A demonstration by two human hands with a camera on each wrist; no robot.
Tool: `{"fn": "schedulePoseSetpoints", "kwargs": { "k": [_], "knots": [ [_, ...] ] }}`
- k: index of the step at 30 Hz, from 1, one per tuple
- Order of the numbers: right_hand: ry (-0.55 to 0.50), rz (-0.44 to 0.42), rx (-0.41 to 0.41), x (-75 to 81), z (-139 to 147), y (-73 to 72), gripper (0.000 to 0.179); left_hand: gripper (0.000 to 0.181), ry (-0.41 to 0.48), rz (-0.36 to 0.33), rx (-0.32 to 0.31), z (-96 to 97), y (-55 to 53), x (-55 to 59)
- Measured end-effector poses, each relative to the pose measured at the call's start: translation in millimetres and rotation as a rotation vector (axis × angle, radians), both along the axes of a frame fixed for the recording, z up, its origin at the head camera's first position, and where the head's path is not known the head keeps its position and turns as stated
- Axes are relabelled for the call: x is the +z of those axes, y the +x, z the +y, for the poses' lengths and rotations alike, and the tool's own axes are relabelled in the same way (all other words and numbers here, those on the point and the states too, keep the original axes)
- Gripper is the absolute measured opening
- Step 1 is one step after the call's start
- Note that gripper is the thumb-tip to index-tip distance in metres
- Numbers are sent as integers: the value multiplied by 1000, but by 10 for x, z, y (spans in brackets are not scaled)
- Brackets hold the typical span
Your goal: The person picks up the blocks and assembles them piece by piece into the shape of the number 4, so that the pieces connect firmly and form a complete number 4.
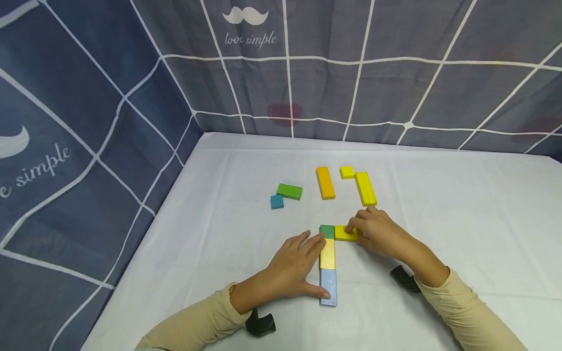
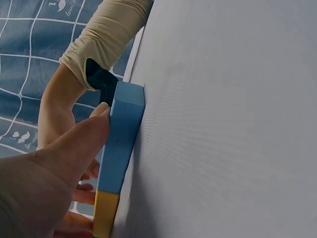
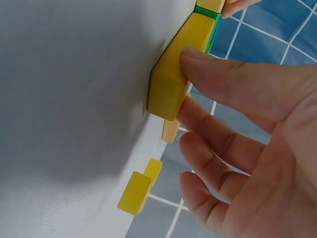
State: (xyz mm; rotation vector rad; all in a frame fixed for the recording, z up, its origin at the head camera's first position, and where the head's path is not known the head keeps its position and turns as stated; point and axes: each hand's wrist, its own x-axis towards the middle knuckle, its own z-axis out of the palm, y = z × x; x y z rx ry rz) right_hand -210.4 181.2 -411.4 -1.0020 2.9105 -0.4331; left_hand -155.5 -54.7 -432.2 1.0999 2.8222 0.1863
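A row of blocks lies on the white cloth in the head view: a light blue block (image 1: 329,285) nearest, a pale yellow block (image 1: 327,256), then a small green block (image 1: 327,231). My left hand (image 1: 290,268) spreads along the row's left side, thumb on the blue block and fingertips by the green one. To the right, a bright yellow block (image 1: 342,233) extends sideways from the green block. My right hand (image 1: 384,234) pinches its outer end between thumb and finger; the right wrist view shows the thumb on the yellow block (image 3: 178,69) closely.
Farther back lie a green block (image 1: 291,191), a small teal block (image 1: 277,202), an orange block (image 1: 325,183), a small yellow block (image 1: 347,172) and a long yellow piece (image 1: 366,189). Grid-patterned curtains (image 1: 325,92) border the table (image 1: 219,195) behind and at left.
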Motion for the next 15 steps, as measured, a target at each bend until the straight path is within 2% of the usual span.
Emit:
{"fn": "schedulePoseSetpoints", "kwargs": {
  "k": [9, 15],
  "knots": [
    [2, -2, -3, 7, -16, 7, 27, 101, 1, -4, -3, -4, 1, 2],
    [12, 10, 4, -1, -25, 1, 29, 103, -20, -48, 17, 1, -4, 0]
  ]
}}
